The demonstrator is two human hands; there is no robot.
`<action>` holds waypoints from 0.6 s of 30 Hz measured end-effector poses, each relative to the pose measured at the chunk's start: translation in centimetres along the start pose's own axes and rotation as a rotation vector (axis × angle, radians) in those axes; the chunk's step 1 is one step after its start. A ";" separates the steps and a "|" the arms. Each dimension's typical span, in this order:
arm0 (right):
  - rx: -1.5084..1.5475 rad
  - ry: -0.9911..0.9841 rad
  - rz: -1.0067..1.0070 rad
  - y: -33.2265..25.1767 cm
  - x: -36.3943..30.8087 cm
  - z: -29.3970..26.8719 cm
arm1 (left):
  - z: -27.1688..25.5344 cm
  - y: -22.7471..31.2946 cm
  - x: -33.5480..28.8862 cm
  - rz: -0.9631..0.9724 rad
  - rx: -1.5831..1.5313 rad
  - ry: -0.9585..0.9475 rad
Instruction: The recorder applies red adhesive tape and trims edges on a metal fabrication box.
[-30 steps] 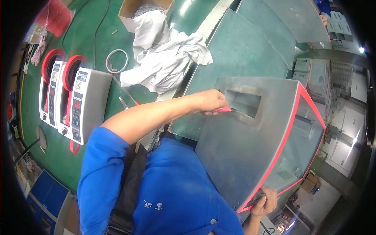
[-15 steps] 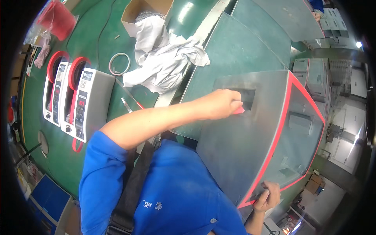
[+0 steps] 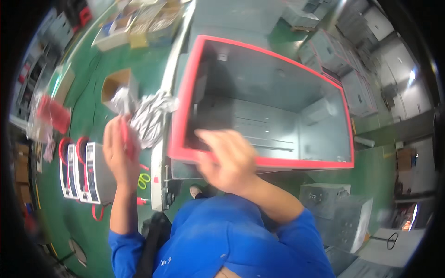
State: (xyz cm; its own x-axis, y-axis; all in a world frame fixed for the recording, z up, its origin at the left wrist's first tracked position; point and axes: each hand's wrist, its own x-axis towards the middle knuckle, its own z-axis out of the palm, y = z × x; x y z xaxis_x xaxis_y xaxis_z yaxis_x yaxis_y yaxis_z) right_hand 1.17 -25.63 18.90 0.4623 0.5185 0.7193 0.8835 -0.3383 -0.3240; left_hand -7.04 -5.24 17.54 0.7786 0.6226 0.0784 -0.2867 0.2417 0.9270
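Observation:
In front of me lies a grey metal cabinet (image 3: 273,111), its open side facing up with a red border (image 3: 278,161) running round the opening. My left hand (image 3: 116,155) is raised to the left of the cabinet, over the green table. Its fingers are closed on a flat red piece (image 3: 127,138), blurred, whose kind I cannot make out. My right hand (image 3: 229,160) is over the border's near left part, fingers stretched out and thumb apart, with nothing visible in it. Motion blurs it, and whether it touches the border is unclear.
Two white tape dispensers (image 3: 85,173) with red rolls stand on the green table at left. Crumpled white cloth (image 3: 153,118) and a cardboard box (image 3: 116,83) lie beyond my left hand. Green-handled scissors (image 3: 144,180) lie near the table edge. Grey metal boxes (image 3: 331,208) stand at right.
The cabinet has turned, so its red-bordered opening now faces up instead of to the right. My left hand left the cabinet's side with the red piece; my right hand moved to the border's near left.

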 end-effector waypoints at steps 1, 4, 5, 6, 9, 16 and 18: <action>0.176 0.057 0.025 -0.1 1.2 0.8 | 1.7 0.5 -1.3 0.120 0.223 0.005; 0.811 -0.040 0.217 0.9 2.2 0.9 | 7.1 0.8 -4.8 0.400 0.646 -0.035; 0.913 -0.085 0.188 0.5 1.3 0.0 | 8.4 -0.2 -6.2 0.420 0.547 -0.074; 1.012 -0.134 0.157 0.5 0.6 -1.1 | 10.0 -1.1 -7.0 0.437 0.448 -0.119; 1.125 -0.214 0.393 2.4 -2.2 -7.3 | 16.2 -3.1 -9.4 0.554 0.667 -0.210; 1.088 0.249 0.395 17.2 -11.2 -28.0 | 30.4 -7.8 -14.0 0.690 0.634 -0.611; 1.122 0.753 0.586 22.2 -14.9 -31.3 | 32.7 -10.4 -15.0 0.674 0.759 -0.671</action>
State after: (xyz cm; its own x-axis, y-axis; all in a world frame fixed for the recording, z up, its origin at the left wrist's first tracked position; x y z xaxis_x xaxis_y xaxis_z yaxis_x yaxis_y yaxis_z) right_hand 11.56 -65.50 20.22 0.9296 -0.1159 0.3498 0.3457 0.6035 -0.7185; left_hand 2.54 -41.45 18.76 0.7982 -0.1078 0.5927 -0.5206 -0.6185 0.5886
